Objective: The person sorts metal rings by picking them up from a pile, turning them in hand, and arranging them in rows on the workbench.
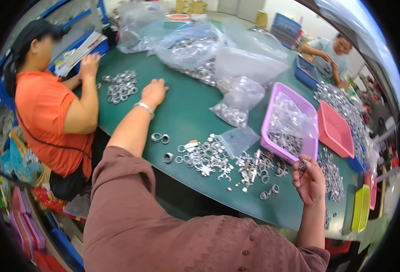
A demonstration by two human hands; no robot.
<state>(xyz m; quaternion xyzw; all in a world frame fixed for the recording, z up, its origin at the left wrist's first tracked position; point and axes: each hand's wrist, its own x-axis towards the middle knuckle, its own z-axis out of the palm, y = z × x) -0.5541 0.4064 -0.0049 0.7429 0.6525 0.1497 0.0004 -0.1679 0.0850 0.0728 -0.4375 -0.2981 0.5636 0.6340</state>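
My right hand is raised at the table's front right, palm turned up. Its thumb and fingertips pinch a small silvery metal ring. My left arm stretches forward across the table, and my left hand is low over the green top, back upward. Its fingers bend down out of sight, so whether they hold anything is hidden. To its left is a group of rings in rough rows. Nearer me lie a loose pile of rings, smaller metal pieces and a few separate rings.
A purple basket with metal parts and a plastic bag stands right of centre, beside a pink tray. Clear bags of parts crowd the far side. A co-worker in orange sits left; another person works far right.
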